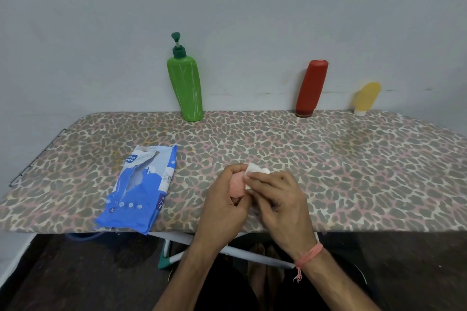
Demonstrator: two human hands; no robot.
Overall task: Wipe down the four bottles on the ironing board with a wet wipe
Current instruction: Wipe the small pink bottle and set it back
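Up close, just above the near edge of an ironing board point(328, 159) covered in leopard-print fabric, two bare hands work together. The left hand point(225, 207) curls its fingers around a small, smooth pink bottle point(237, 185), its long axis running away from the person. The right hand point(278, 199) pinches a thin white wet wipe point(255, 171) against the bottle's far end.

Beyond the fingers, at the far edge, stand three glossy plastic bottles: a tall green pump bottle point(185, 88) leaning slightly left, a red bottle point(311, 88) resting on its cap, and a small yellow tube point(366, 98), cap down. Left of the fingers lies a crinkled blue wipes packet point(141, 192), torn open.
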